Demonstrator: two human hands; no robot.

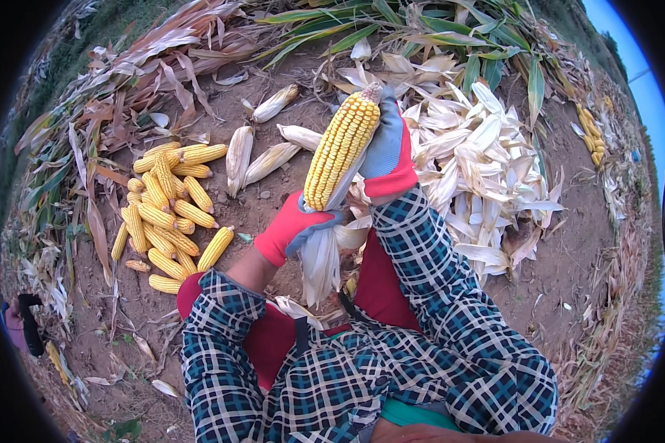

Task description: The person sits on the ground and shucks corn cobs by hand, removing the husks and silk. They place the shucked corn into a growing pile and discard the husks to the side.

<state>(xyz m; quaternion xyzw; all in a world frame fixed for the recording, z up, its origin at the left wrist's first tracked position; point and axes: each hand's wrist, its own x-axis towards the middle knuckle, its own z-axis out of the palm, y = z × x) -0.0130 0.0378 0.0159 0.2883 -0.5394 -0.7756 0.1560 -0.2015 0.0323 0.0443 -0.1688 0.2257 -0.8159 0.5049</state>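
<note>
A large yellow ear of corn (343, 151) is held up in front of me, tilted with its tip away and to the right. Its kernels are bare on the side I see, and pale husk (320, 266) hangs from its lower end. My left hand (294, 225), in a red and grey glove, is closed around the base and husk. My right hand (389, 153), gloved alike, is closed against the ear's right side near the tip; its fingertips are hidden behind the ear. Several ears in dry husk (239, 159) lie on the soil just beyond.
Husked yellow ears (159, 210) are heaped at the left. A pile of loose pale husks (476, 166) lies at the right. Dry stalks and leaves (155, 63) line the far side. More yellow ears (590, 135) lie at the far right. Part of another person (24, 325) shows at the left edge.
</note>
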